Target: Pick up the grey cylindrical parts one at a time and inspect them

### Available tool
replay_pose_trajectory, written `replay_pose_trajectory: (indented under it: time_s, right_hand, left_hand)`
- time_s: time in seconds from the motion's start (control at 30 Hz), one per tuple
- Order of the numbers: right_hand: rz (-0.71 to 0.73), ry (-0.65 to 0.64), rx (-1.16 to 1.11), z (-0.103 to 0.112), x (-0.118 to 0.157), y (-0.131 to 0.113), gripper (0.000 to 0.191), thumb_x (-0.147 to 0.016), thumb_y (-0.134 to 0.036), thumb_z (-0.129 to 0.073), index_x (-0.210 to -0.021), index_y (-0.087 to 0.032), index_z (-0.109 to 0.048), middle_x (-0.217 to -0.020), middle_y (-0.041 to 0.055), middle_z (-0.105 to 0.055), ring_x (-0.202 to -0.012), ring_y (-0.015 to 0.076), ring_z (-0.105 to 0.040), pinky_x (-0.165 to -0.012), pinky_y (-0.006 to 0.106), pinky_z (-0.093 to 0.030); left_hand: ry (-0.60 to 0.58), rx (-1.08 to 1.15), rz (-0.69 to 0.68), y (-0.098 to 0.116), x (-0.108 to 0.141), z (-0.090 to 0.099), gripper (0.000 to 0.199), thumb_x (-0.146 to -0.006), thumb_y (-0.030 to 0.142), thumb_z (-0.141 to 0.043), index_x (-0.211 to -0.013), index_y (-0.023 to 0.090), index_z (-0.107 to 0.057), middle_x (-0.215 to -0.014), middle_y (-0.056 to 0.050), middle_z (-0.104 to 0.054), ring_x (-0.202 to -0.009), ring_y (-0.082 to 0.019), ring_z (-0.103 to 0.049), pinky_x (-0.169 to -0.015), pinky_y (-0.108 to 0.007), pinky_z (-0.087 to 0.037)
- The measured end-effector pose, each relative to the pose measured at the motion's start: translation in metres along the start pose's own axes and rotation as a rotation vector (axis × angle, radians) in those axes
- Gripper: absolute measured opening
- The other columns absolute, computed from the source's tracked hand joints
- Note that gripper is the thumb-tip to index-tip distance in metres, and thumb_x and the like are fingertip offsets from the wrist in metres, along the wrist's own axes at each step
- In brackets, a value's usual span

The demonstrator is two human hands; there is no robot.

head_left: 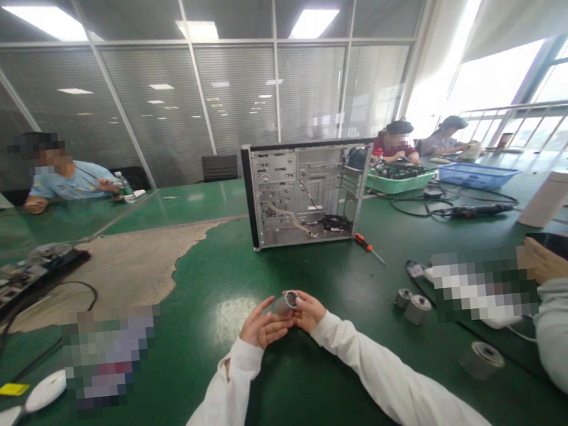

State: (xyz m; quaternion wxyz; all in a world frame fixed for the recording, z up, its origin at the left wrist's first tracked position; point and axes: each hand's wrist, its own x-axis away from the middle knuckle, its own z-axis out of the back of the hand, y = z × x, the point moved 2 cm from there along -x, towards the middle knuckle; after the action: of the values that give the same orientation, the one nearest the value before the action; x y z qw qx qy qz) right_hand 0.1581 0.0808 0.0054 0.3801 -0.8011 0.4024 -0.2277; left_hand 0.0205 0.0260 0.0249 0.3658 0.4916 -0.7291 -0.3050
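Note:
Just above the green table, in front of me, a short grey metal cylinder (283, 305) is held between both hands. It lies tilted, its dark, detailed end face turned up and to the right. My left hand (264, 329) cradles its left side and underside with long, fairly straight fingers. On the other side my right hand (308, 311) grips it near the end face, fingers bent. Beyond them stands an opened computer case (307, 194) on its edge, bare metal inside with loose wires. A screwdriver (369, 248) with an orange and black handle lies beside the case's right corner.
Similar metal cylinders (417, 309) stand to the right, near a cable and a co-worker's hand (565, 263) with a dark phone. Green (401, 181) and blue baskets (478, 174) sit far right, a white tumbler (552, 197) nearer. A circuit board (24, 285) and white mouse (46, 390) lie left.

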Motion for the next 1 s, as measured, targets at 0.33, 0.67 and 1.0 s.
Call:
replay_pose_trajectory:
  time_s: [0.33, 0.67, 1.0]
  right_hand:
    - [-0.281, 0.13, -0.243, 0.0, -0.001, 0.001, 0.039, -0.074, -0.041, -0.045, -0.088, -0.005, -0.052, -0.059, 0.0074, -0.059, -0.057, 0.0144, -0.057, -0.056, 0.024, -0.044]
    - [-0.301, 0.123, -0.202, -0.001, -0.001, 0.001, 0.041, -0.073, -0.044, -0.046, -0.084, -0.005, -0.053, -0.064, 0.0092, -0.059, -0.061, 0.0165, -0.059, -0.059, 0.027, -0.044]
    - [0.08, 0.064, 0.042, 0.003, -0.003, 0.01, 0.042, -0.051, -0.029, -0.071, -0.087, -0.019, -0.051, -0.07, 0.0005, -0.059, -0.055, 0.0105, -0.055, -0.047, 0.021, -0.04]
  left_hand:
    - [0.039, -0.013, -0.032, -0.002, -0.001, -0.001, 0.057, -0.068, 0.02, -0.058, -0.116, 0.012, -0.028, -0.079, -0.011, -0.065, -0.076, -0.022, -0.061, -0.07, -0.033, -0.046]
    - [0.109, -0.083, -0.078, -0.011, -0.006, -0.003, 0.05, -0.063, 0.022, -0.063, -0.104, 0.014, -0.037, -0.074, -0.006, -0.061, -0.066, -0.019, -0.062, -0.063, -0.031, -0.048]
    - [0.149, -0.026, -0.051, -0.013, -0.009, 0.001, 0.044, -0.066, 0.021, -0.061, -0.104, 0.011, -0.04, -0.077, -0.009, -0.061, -0.065, -0.017, -0.062, -0.064, -0.03, -0.048]
